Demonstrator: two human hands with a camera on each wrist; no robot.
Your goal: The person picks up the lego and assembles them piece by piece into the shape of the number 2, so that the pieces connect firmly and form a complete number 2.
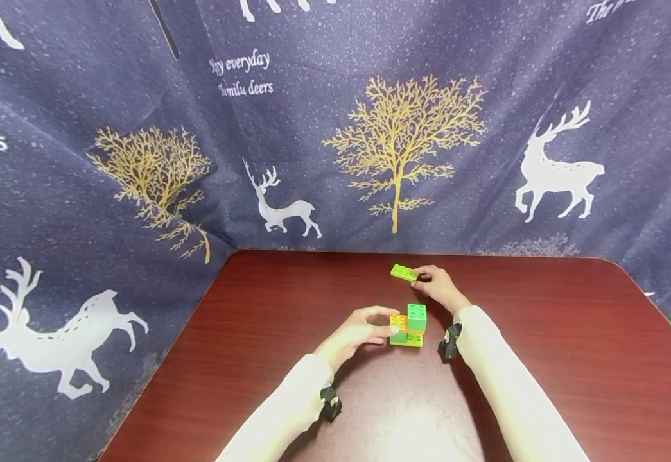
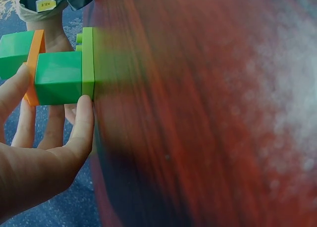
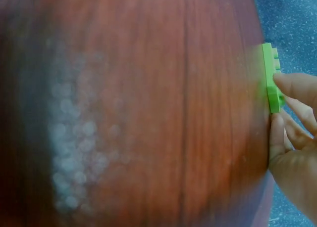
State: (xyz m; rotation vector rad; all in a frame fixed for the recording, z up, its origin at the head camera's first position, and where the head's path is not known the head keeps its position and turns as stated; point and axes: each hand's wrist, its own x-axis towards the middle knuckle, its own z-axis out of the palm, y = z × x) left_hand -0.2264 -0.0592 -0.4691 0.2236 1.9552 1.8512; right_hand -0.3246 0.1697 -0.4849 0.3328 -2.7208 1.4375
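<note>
A small stack of toy building bricks stands on the table: a lime green plate point(image 2: 88, 64) at the bottom, a green brick point(image 2: 59, 78) on it, an orange plate point(image 1: 402, 323) above, and a second green brick point(image 1: 417, 313) on top at the right side. My left hand point(image 1: 358, 330) holds this stack from the left, with fingertips against the orange plate and the lower parts. Farther back, my right hand point(image 1: 439, 287) pinches the right end of another lime green studded plate point(image 1: 402, 273), which lies low at the table surface, studs up.
The reddish-brown wooden table point(image 1: 543, 321) has its back edge just behind the far plate. A dark blue cloth point(image 1: 335, 128) printed with deer and trees hangs behind and to the left. A black wrist camera point(image 1: 331, 403) sits on the left sleeve, another point(image 1: 449, 341) on the right.
</note>
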